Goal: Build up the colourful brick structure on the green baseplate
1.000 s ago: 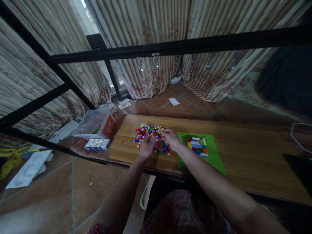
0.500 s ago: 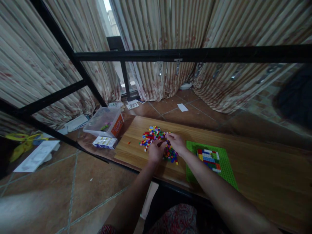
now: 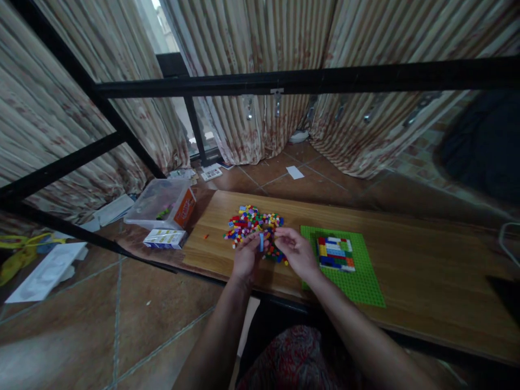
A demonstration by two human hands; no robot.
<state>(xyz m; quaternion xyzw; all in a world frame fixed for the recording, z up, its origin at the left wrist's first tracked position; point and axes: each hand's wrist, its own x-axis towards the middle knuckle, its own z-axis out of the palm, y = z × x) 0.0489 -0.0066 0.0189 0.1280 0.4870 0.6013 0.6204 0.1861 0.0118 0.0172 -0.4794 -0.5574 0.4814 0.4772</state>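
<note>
Fig.: Sorting/picking step, by my reading. Person's left hand pinches a small light-blue plastic brick, held upright just above the wooden tabletop, at the near edge of the heap of mixed-colour studded bricks. Right hand w/ fingers loosely curled, apparently empty, beside it. Next move likely calls for precise stud alignment on the flat green studded baseplate, w/ its partly built multicolour brick block. Clear lidded plastic box sits off to the left.

A room in a home: striped, floor-length beige curtains cover a window, terracotta floor tiles carry scattered papers, and small coloured toy bricks lie heaped on a low wooden worktop.
</note>
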